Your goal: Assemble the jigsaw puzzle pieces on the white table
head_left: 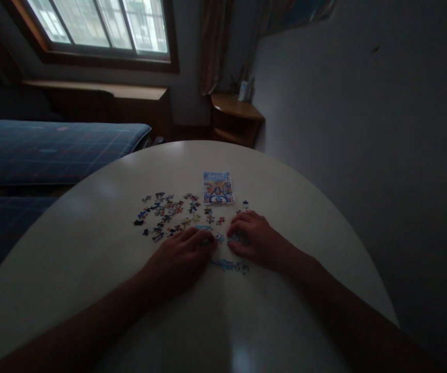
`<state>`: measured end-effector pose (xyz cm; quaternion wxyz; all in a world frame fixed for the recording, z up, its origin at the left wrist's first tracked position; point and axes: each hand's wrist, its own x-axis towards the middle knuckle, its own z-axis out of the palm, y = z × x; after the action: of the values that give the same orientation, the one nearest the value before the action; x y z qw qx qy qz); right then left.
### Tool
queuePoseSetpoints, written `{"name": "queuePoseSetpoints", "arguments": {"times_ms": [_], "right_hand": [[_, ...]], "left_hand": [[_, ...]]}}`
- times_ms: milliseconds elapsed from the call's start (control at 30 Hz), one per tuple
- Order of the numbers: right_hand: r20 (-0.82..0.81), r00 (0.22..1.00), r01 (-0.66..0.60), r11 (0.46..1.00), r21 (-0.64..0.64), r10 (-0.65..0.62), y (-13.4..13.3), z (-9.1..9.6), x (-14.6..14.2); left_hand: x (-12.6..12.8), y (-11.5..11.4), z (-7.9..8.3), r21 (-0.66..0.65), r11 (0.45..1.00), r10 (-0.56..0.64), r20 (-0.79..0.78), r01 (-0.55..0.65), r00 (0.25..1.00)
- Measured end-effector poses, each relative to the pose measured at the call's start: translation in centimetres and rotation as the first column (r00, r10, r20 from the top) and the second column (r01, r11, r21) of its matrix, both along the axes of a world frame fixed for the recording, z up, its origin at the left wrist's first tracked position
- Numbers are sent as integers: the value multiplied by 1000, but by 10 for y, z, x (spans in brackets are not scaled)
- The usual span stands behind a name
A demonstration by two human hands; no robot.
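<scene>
My left hand point(186, 254) rests on the table with fingers bent, thumb and forefinger closed on a small pale puzzle piece point(206, 241). Opposite it, my right hand point(256, 239) curls its fingers and thumb around light bluish puzzle pieces point(239, 238), which it partly covers. Between the fingertips lies a loose blue-and-white piece point(219, 237). Closer to me is a joined blue strip of pieces point(226, 264). A blue piece point(203, 227) shows just beyond the left fingers. Scattered puzzle pieces point(172, 208) spread out beyond my left hand.
A colourful picture sheet point(218, 187) lies beyond the hands on the round white table point(285, 191). Several loose pieces point(210, 218) lie just in front of it. A bed with a plaid cover point(52, 150) stands at left; a wall point(363, 129) runs along the right.
</scene>
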<state>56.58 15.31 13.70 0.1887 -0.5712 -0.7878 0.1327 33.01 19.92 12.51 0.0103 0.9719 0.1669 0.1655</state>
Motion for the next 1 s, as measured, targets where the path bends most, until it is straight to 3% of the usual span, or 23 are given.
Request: {"name": "queuePoseSetpoints", "arguments": {"times_ms": [267,433,600,833,1000], "right_hand": [[33,999,28,999,22,-29,-3,0,5],[47,997,58,998,22,-59,-3,1,4],[5,997,73,997,-2,-73,-2,1,2],[-4,1000,23,1000,-5,-23,-2,-1,2],[-42,999,-17,1000,-7,17,-2,-1,0]], "left_hand": [[-1,3,0,15,1000,-26,86,25,996],[-7,9,5,1,995,99,197,-101,975],[-11,18,2,-94,981,181,139,-169,974],[-12,25,-7,-181,978,121,107,-100,987],[-12,26,-6,-170,982,103,127,-81,987]]}}
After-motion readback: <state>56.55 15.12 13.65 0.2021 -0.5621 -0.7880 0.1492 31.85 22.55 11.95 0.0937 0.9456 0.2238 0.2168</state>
